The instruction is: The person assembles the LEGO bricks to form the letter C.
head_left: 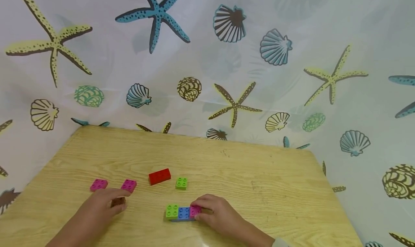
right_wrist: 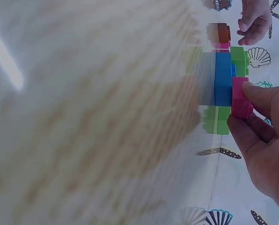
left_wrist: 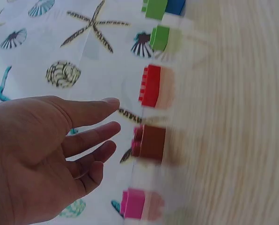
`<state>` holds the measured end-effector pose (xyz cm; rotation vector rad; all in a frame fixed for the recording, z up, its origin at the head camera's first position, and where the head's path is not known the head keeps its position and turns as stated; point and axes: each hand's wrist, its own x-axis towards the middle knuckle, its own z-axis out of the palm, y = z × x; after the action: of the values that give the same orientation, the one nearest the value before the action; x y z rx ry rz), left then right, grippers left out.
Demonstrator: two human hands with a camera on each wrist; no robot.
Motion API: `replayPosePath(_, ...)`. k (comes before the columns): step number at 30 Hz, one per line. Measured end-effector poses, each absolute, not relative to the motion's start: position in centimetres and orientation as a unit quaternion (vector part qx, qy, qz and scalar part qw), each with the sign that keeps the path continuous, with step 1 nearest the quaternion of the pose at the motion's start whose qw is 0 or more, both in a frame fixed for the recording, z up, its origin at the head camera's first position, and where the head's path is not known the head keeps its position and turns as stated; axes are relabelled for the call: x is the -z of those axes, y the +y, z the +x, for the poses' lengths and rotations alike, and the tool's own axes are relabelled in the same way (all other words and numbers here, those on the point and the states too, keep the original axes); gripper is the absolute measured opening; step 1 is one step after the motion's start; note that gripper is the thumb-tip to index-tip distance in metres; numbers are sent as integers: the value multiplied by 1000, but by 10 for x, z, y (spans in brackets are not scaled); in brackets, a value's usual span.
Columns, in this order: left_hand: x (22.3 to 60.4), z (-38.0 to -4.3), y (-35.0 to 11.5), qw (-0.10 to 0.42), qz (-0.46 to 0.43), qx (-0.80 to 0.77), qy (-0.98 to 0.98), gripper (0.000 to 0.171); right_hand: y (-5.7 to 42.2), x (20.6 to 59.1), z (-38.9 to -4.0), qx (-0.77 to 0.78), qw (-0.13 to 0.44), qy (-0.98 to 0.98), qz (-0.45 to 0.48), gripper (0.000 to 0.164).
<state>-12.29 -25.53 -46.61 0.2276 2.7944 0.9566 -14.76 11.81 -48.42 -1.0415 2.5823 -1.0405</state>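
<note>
My right hand (head_left: 223, 214) pinches a pink brick (right_wrist: 241, 96) between thumb and fingers, at the right end of a longer blue brick (right_wrist: 223, 79). A lime green brick (head_left: 172, 211) sits on the blue brick's left end, with blue studs (head_left: 183, 212) showing between the two. To the left, my left hand (head_left: 105, 203) hovers around a brown brick (head_left: 118, 201) with its fingers apart. The left wrist view shows a gap between those fingertips and the brown brick (left_wrist: 153, 143). Just beyond that hand lie two pink bricks (head_left: 98, 184).
A long red brick (head_left: 160, 176) and a small green brick (head_left: 181, 183) lie farther back on the wooden table (head_left: 253, 182). A white cloth (head_left: 194, 67) printed with shells and starfish hangs behind the table and along its sides.
</note>
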Motion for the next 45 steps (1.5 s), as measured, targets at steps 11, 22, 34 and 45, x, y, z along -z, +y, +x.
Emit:
replayPosePath(11, 480, -126, -290, 57, 100, -320, 940, 35, 117, 483, -150, 359, 88, 858, -357, 33)
replayPosePath(22, 492, -129, -298, 96, 99, -343, 929, 40, 116, 484, -150, 366, 106, 859, -342, 33)
replayPosePath(34, 490, -127, -293, 113, 68, -332, 934, 42, 117, 485, -150, 358, 95, 859, -353, 33)
replayPosePath(45, 483, -122, -272, 130, 39, -371, 919, 56, 118, 484, -149, 351, 89, 862, -356, 33)
